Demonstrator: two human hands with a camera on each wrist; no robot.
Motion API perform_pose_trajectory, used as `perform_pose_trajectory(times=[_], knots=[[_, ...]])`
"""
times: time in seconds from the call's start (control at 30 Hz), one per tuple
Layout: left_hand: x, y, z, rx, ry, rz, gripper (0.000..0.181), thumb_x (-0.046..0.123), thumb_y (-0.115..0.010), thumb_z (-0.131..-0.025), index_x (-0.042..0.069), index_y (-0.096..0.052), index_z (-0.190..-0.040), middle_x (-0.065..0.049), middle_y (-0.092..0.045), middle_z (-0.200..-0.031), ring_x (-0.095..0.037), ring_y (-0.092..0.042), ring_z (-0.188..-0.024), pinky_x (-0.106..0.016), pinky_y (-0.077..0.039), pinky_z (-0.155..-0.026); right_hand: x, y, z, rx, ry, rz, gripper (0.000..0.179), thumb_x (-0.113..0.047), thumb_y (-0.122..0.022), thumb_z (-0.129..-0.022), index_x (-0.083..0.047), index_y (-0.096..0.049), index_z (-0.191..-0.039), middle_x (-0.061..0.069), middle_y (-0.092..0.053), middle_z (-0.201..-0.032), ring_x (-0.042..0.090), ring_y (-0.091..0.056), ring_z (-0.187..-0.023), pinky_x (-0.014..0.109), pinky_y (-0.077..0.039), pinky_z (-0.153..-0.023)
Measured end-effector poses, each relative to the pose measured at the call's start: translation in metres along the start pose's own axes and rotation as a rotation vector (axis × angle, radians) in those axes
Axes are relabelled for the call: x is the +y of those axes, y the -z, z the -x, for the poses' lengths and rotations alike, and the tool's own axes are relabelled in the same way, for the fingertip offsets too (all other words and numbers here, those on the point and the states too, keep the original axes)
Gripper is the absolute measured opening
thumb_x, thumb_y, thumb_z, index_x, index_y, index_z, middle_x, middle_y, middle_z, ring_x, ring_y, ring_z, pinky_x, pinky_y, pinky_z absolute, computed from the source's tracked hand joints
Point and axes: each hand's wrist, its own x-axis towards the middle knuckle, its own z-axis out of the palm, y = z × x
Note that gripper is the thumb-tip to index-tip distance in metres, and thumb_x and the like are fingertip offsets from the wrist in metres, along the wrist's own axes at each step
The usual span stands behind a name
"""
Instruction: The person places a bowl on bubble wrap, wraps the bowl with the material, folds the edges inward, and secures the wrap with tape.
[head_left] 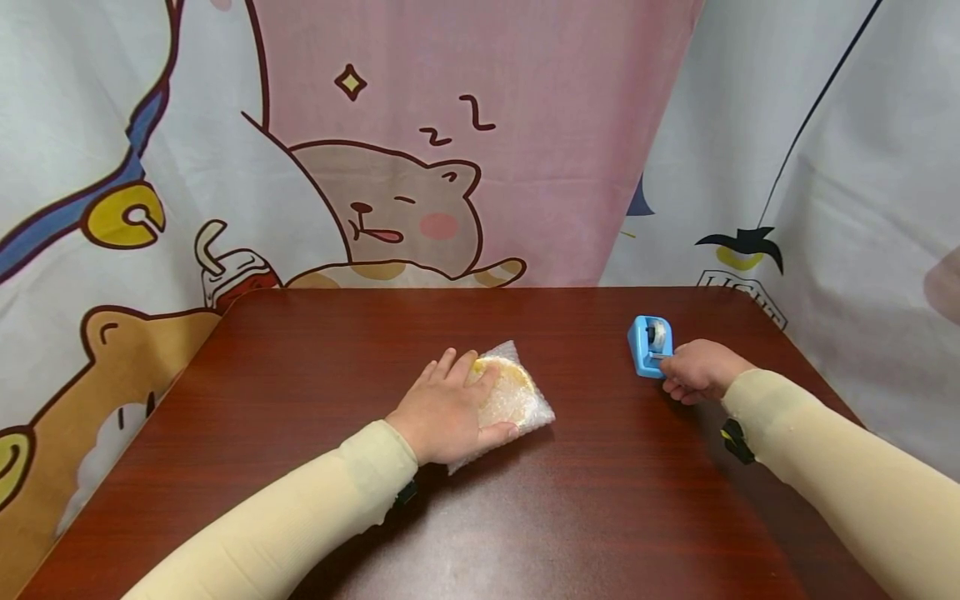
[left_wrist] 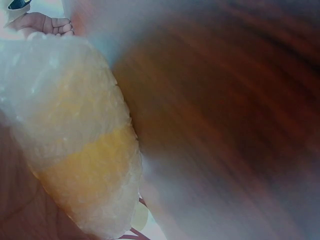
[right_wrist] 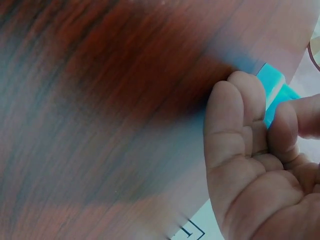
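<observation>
A round, pale thing with a yellow edge lies in clear bubble wrap (head_left: 517, 400) near the middle of the table. My left hand (head_left: 442, 408) rests on the package's left side, fingers spread and thumb along its near part. Close up, the wrapped package (left_wrist: 85, 135) fills the left side of the left wrist view. A light-blue tape dispenser (head_left: 641, 346) with a roll of clear tape (head_left: 657, 335) stands at the right. At its near right edge, my right hand (head_left: 697, 371) pinches the tape's end between thumb and forefinger; the other fingers curl loosely in the right wrist view.
The dark red-brown wooden table (head_left: 337, 333) reaches back to a cartoon-printed curtain (head_left: 562, 125). The curtain also hangs along the left and right sides. Both forearms wear pale yellow sleeves (head_left: 292, 508).
</observation>
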Motion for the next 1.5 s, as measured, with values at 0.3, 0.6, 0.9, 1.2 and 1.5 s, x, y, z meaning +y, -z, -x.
perform_pose_trajectory(times=[0.3,0.6,0.9,1.2,1.5], knots=[[0.0,0.0,0.0,-0.007,0.002,0.0,0.092,0.081,-0.04,-0.097,0.02,-0.036,-0.166,-0.018,-0.029,-0.172,-0.047,-0.024,-0.159,-0.06,-0.025,-0.129,-0.003,0.003,0.004,-0.019,0.007,0.075,0.029,-0.016,-0.051,-0.104,0.011,-0.057,-0.109,0.014,-0.07,-0.092,0.022,-0.065,-0.082,0.035,-0.063,-0.079],[-0.001,-0.001,0.0,-0.003,0.005,-0.002,0.092,0.081,-0.041,-0.097,0.02,-0.037,-0.165,-0.018,-0.03,-0.171,-0.047,-0.025,-0.159,-0.06,-0.025,-0.128,-0.003,0.004,0.003,-0.047,-0.001,0.106,0.026,-0.017,-0.052,-0.104,0.008,-0.059,-0.106,0.011,-0.069,-0.087,0.02,-0.064,-0.078,0.033,-0.063,-0.077],[-0.001,-0.001,0.0,0.0,0.004,0.007,0.091,0.08,-0.042,-0.097,0.02,-0.038,-0.165,-0.018,-0.03,-0.171,-0.047,-0.025,-0.159,-0.059,-0.025,-0.129,-0.002,0.008,0.013,-0.103,0.042,0.117,0.025,-0.017,-0.052,-0.104,0.006,-0.064,-0.105,0.011,-0.071,-0.093,0.021,-0.064,-0.081,0.034,-0.062,-0.076],[-0.001,0.0,0.0,0.0,0.004,-0.003,0.092,0.081,-0.041,-0.097,0.02,-0.038,-0.165,-0.018,-0.03,-0.172,-0.047,-0.025,-0.159,-0.06,-0.025,-0.129,-0.01,0.007,0.026,-0.203,0.147,0.159,0.024,-0.018,-0.051,-0.11,0.004,-0.062,-0.11,0.012,-0.071,-0.1,0.022,-0.066,-0.087,0.037,-0.06,-0.077],[-0.001,-0.001,-0.001,-0.003,0.005,0.008,0.092,0.081,-0.041,-0.097,0.02,-0.037,-0.165,-0.017,-0.029,-0.172,-0.047,-0.024,-0.159,-0.059,-0.025,-0.129,-0.033,-0.007,0.04,-0.221,0.263,0.19,0.017,-0.014,-0.049,-0.11,-0.004,-0.059,-0.099,0.006,-0.066,-0.09,0.02,-0.066,-0.083,0.035,-0.058,-0.074]])
